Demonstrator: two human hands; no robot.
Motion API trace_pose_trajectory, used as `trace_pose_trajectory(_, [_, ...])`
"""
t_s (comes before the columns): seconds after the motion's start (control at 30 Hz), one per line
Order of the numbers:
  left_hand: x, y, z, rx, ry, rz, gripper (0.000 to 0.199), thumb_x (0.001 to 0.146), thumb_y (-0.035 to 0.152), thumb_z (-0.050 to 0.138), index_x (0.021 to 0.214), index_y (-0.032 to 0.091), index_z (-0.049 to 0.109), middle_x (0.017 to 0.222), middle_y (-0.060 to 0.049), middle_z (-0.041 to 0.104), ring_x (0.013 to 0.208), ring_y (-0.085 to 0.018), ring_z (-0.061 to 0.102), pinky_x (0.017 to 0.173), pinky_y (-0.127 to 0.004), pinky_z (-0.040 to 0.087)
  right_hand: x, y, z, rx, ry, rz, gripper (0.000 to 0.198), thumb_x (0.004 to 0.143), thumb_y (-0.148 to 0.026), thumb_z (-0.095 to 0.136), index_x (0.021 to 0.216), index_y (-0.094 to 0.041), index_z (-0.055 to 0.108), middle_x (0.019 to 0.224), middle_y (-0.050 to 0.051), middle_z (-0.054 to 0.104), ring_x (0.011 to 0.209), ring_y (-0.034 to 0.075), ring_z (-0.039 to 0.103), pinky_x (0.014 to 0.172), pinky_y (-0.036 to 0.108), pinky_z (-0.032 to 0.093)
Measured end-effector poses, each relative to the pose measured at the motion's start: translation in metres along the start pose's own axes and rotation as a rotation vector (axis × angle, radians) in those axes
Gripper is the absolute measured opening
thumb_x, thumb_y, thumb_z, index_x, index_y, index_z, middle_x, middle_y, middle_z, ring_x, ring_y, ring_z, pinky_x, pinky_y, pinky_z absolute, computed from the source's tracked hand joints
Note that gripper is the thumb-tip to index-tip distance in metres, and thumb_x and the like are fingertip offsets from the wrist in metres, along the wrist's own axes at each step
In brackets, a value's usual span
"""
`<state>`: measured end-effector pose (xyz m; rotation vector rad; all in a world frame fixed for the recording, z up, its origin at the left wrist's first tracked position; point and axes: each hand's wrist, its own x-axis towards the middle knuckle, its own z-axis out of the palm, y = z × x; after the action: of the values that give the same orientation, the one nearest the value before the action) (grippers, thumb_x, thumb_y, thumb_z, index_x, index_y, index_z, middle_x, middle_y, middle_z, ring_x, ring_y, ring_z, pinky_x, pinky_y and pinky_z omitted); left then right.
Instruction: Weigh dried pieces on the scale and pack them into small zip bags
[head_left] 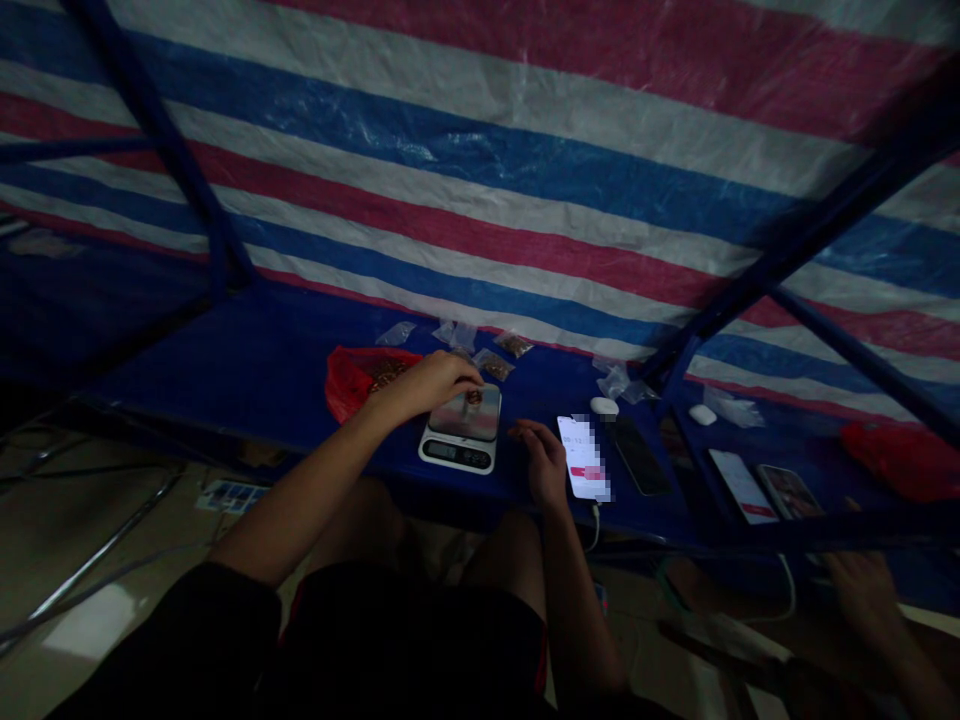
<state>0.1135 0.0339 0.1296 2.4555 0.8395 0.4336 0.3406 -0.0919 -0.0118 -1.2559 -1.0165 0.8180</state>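
Scale [454,420] sits beneath the left hand [451,374], which partly hides small coppery pieces [475,397]; whether it grips them I cannot tell. Apart from it, the right hand [543,450] curls, its hold too dark to make out.

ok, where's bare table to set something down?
Widest free patch: blue table left of the red bag, toward the blue post. Smaller one: between the filled packets and the nearer white object. Crowded: the scale (left hand over it, right hand beside it) and the phones to its right.
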Motion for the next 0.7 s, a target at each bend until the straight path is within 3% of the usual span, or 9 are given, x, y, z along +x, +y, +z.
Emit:
trace_pose_trajectory(0.13, [0.004, -0.006, -0.004, -0.118, 0.002, -0.034, 0.025, 0.099, 0.017, 0.063, 0.115, 0.019, 0.082, 0.115, -0.008, 0.083, 0.106, -0.022, 0.076, 0.095, -0.032, 0.053, 0.0, -0.002, 0.0, -0.012, 0.007, 0.0, 0.028, 0.093, -0.047, 0.069, 0.103, -0.023, 0.08, 0.094, 0.006, 0.082, 0.093, 0.025, 0.071, 0.093, 0.041, 0.051])
trace_pose_trajectory(0.3, [0.01, -0.012, 0.007, -0.24, -0.028, -0.053, 0.02, 0.097, 0.018, 0.066, 0.108, 0.017, 0.083, 0.1, -0.007, 0.085, 0.092, -0.02, 0.079, 0.086, -0.031, 0.055, 0.0, -0.001, 0.001, 0.006, 0.013, 0.007, 0.028, 0.092, -0.047, 0.069, 0.102, -0.023, 0.08, 0.094, 0.005, 0.082, 0.093, 0.024, 0.071, 0.093, 0.041, 0.051])
trace_pose_trajectory(0.7, [0.015, -0.018, 0.021, -0.2, -0.021, -0.056, 0.02, 0.093, 0.019, 0.071, 0.108, 0.016, 0.084, 0.101, -0.008, 0.085, 0.091, -0.021, 0.079, 0.084, -0.031, 0.055, 0.0, -0.001, 0.001, 0.001, 0.006, 0.005, 0.028, 0.094, -0.046, 0.068, 0.103, -0.023, 0.08, 0.095, 0.006, 0.082, 0.095, 0.024, 0.071, 0.093, 0.04, 0.051])
